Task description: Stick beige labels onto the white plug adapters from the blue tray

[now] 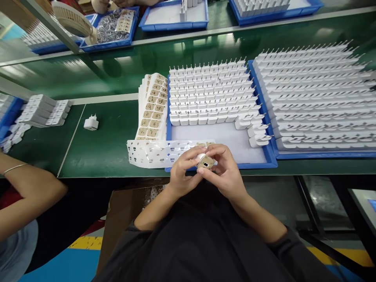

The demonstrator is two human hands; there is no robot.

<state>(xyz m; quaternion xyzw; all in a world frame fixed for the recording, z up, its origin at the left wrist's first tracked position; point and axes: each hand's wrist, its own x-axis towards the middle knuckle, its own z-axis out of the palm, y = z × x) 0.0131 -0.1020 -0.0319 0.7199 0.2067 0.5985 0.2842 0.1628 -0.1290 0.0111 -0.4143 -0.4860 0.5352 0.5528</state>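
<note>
Both my hands hold one small white plug charger (pixel 205 161) at the front edge of the bench. A tan sticker with a dark port cut-out covers its face, which is turned up towards me. My left hand (pixel 185 172) pinches it from the left, and my right hand (pixel 226 170) grips it from the right, thumb on the sticker. Beneath my hands lies a clear label sheet (pixel 149 154), mostly peeled, a few tan stickers left at its right end. Behind is a blue tray (pixel 217 137) with rows of white chargers (pixel 211 94), pins up.
A stack of tan sticker sheets (pixel 152 105) lies left of the tray. A second full tray of chargers (pixel 320 102) stands right. A lone charger (pixel 91 123) sits left. Another person's arm (pixel 26 192) rests at far left. More trays (pixel 173 25) and a fan (pixel 73 19) stand behind.
</note>
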